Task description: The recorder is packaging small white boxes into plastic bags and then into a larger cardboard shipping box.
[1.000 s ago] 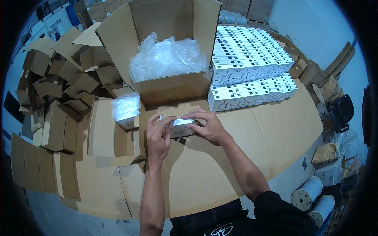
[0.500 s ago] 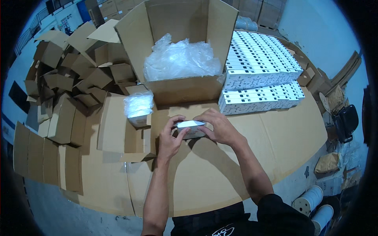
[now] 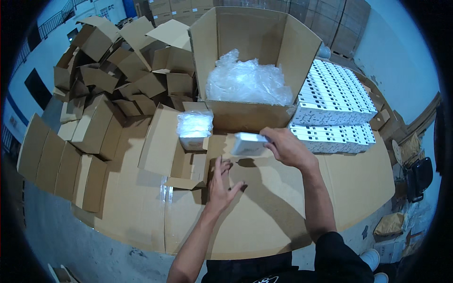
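My right hand [image 3: 289,150] grips a small white box [image 3: 249,144] by its right end, holding it above the cardboard-covered table [image 3: 278,212]. Lower and to the left, my left hand [image 3: 220,188] has its fingers spread with nothing in them. Beside that hand stands an open brown carton [image 3: 188,182]. Stacked at the carton's far end are white boxes [image 3: 193,143] with clear plastic wrap [image 3: 195,123] on top. Behind the white box, a large open carton [image 3: 250,115] holds a heap of clear plastic bags [image 3: 250,80].
Rows of white printed boxes [image 3: 330,115] form two stacks at the right. A pile of empty brown cartons [image 3: 108,70] fills the far left, with more open cartons [image 3: 89,127] along the left table edge. A black chair [image 3: 418,178] stands beyond the right edge.
My left hand has let go of the white box and opened. My right hand now holds it alone, raised and farther from me. The view has shifted left.
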`<state>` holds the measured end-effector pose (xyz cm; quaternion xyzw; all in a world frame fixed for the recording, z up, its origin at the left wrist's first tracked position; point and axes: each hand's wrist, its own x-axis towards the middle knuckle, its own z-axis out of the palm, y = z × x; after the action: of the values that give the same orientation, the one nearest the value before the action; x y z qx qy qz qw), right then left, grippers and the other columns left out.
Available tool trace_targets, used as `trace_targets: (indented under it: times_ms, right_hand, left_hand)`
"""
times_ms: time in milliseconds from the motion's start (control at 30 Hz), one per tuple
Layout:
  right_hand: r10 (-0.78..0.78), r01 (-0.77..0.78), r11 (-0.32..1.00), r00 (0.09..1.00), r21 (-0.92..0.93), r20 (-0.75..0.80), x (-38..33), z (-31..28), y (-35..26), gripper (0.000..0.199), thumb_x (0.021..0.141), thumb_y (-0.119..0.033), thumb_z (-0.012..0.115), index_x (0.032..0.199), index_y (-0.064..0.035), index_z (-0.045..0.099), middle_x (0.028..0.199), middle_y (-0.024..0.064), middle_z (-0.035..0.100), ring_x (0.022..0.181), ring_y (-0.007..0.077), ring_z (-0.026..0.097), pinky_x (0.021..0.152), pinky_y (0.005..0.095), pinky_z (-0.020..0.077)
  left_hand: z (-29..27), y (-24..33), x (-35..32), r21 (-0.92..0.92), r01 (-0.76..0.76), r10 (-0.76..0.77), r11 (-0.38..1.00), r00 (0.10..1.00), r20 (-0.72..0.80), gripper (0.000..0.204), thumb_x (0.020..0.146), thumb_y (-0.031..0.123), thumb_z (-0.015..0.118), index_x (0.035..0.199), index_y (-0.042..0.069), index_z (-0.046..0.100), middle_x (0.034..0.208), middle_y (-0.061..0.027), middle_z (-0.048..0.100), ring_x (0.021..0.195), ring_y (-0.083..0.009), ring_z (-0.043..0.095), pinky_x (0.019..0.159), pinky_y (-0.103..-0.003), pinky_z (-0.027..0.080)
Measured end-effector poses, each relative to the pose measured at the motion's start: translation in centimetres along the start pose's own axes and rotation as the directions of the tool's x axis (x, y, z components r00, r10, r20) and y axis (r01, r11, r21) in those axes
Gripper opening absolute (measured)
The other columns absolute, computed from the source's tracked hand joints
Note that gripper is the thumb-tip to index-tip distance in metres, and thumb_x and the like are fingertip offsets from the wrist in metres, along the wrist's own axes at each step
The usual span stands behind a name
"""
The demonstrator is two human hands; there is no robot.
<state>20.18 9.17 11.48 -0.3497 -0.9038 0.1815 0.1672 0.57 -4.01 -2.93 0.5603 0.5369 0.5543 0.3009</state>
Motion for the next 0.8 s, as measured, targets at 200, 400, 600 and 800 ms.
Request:
trace_targets:
  times_ms: [200, 400, 600, 800]
  right_hand:
    - [-0.060, 0.182, 0.869, 0.962, 0.461, -0.268, 4.7, 3.9, -3.4, 0.026, 0.094, 0.000, 0.061, 0.120, -0.0001, 0.059, 0.101, 0.0178, 0.071, 0.098, 0.0285, 0.071, 0.089, 0.0384, 0.0554]
    - [-0.207, 0.362, 0.713, 0.927, 0.601, -0.313, 9.2, 9.2, -5.0, 0.026, 0.096, -0.004, 0.062, 0.122, -0.0016, 0.056, 0.097, 0.0189, 0.069, 0.086, 0.0299, 0.068, 0.078, 0.0391, 0.0525]
    - [-0.236, 0.292, 0.880, 0.953, 0.375, -0.188, 9.4, 9.6, -4.1, 0.027, 0.097, -0.007, 0.062, 0.123, -0.0024, 0.057, 0.106, 0.0186, 0.068, 0.091, 0.0320, 0.067, 0.082, 0.0425, 0.0529]
    - [-0.243, 0.308, 0.919, 0.934, 0.246, -0.261, 8.6, 8.2, -4.9, 0.026, 0.096, -0.010, 0.062, 0.121, -0.0016, 0.057, 0.105, 0.0204, 0.066, 0.096, 0.0374, 0.061, 0.082, 0.0461, 0.0500]
  left_hand:
    - [-2.9, 4.2, -5.9, 0.256, 0.085, -0.120, 0.963, 0.985, 0.123, 0.066, 0.087, 0.016, 0.075, 0.143, 0.002, 0.043, 0.133, -0.0202, 0.058, 0.125, -0.0386, 0.055, 0.108, -0.045, 0.043]
    - [-2.9, 4.4, -6.7, 0.322, 0.086, -0.117, 0.943, 0.990, 0.079, 0.054, 0.088, 0.016, 0.071, 0.137, 0.004, 0.050, 0.129, -0.0182, 0.059, 0.124, -0.0379, 0.054, 0.107, -0.045, 0.043]
    - [-3.0, 4.1, -6.5, 0.268, 0.089, -0.116, 0.959, 0.990, 0.085, 0.052, 0.088, 0.015, 0.071, 0.134, 0.004, 0.051, 0.128, -0.0188, 0.060, 0.123, -0.0388, 0.055, 0.106, -0.046, 0.043]
    - [-3.1, 3.5, -6.7, 0.264, 0.075, -0.098, 0.962, 0.992, 0.076, 0.050, 0.088, 0.015, 0.071, 0.133, 0.005, 0.052, 0.128, -0.0181, 0.060, 0.122, -0.0380, 0.056, 0.106, -0.046, 0.044]
